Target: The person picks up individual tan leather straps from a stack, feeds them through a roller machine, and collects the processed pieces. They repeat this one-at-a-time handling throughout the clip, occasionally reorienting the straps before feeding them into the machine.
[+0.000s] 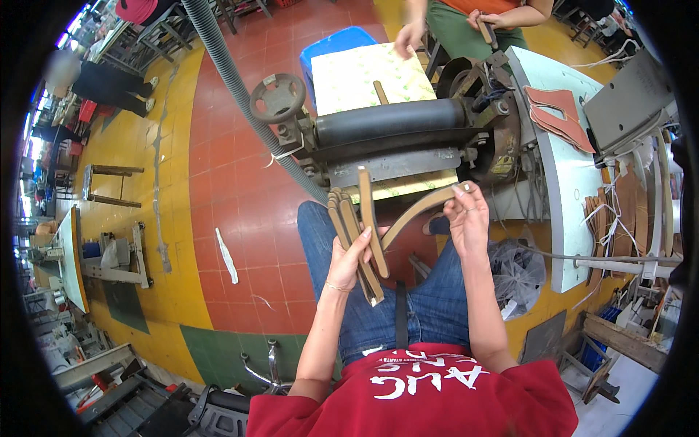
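Observation:
My left hand (pixel 349 258) is closed around a bundle of brown leather strips (pixel 344 211) above my lap. A separate strip (pixel 368 222) slants across the front of that hand, its upper end in front of the machine's metal plate (pixel 393 166). Between thumb and fingers, my right hand (pixel 467 218) pinches the tip of a curved leather strip (pixel 422 210), whose other end runs down toward my left hand. Just ahead of both hands is the roller machine, with its dark roller (pixel 389 121). Beyond the roller, one strip (pixel 381 92) lies on a pale yellow sheet.
A person (pixel 473 29) across the machine holds a strip. The handwheel (pixel 277 98) and grey hose (pixel 233 80) flank the machine's left. At right, a pale table (pixel 561 182) bears brown leather pieces (pixel 557 116); a plastic bag (pixel 515 273) sits below it.

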Demonstrator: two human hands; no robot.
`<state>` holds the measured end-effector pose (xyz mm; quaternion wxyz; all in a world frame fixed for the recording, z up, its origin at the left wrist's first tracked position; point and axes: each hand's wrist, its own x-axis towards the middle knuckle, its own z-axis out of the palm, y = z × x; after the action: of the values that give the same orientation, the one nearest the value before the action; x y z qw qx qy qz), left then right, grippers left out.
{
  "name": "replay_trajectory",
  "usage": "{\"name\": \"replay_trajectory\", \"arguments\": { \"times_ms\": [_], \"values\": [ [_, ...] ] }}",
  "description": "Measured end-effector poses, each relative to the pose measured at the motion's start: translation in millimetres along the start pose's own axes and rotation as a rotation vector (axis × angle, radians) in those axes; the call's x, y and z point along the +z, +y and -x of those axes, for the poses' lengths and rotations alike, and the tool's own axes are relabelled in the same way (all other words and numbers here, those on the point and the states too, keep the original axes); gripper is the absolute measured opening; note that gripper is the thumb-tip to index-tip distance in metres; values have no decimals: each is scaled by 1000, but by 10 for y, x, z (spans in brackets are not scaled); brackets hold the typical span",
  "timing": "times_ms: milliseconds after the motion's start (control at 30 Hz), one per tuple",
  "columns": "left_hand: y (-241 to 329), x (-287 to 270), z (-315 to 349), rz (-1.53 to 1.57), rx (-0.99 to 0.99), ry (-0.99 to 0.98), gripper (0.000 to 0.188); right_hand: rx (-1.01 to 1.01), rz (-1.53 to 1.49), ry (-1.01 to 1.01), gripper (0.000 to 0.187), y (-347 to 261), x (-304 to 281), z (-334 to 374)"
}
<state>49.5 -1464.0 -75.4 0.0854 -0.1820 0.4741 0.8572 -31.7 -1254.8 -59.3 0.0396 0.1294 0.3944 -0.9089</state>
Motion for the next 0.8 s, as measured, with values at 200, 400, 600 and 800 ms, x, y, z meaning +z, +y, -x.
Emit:
{"name": "replay_trajectory", "arguments": {
  "times_ms": [200, 400, 600, 800],
  "values": [
    [-3, -67, -8, 225, 77, 71, 12, -56, -27, 252, 35, 317, -434, -232],
    [-104, -169, 62, 224, 71, 71, 10, 97, 13, 337, 19, 663, -712, 148],
    [-216, -103, 69, 104, -12, 125, 15, 95, -163, 151, 37, 864, -247, -274],
    [-113, -9, 50, -107, -42, 119, 17, 368, 545, 245, 63, 824, 5, 8]
  ]
}}
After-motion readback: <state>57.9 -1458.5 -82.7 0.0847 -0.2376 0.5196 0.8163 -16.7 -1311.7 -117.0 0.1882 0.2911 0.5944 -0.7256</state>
